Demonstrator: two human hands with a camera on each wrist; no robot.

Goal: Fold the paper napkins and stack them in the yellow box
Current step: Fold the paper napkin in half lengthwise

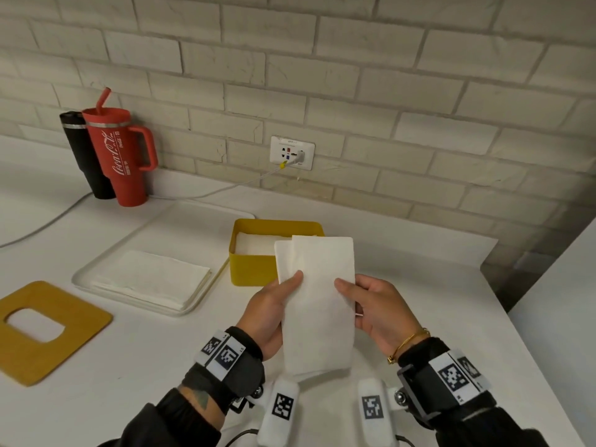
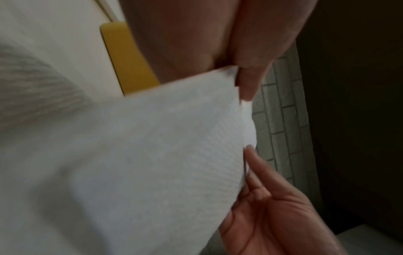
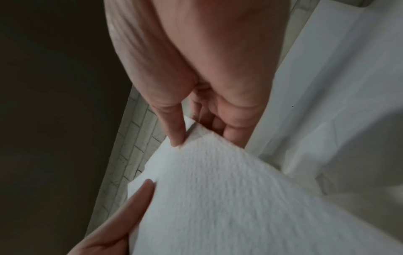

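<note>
Open counter on my right, clutter left.
The tray touches the yellow box; wooden lid blocks the near-left.

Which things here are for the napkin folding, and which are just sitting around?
For the job: folded napkin held by left hand and right hand; yellow box; napkin stack on white tray.

Just sitting: red tumbler, black tumbler, yellow lid, wall socket.
</note>
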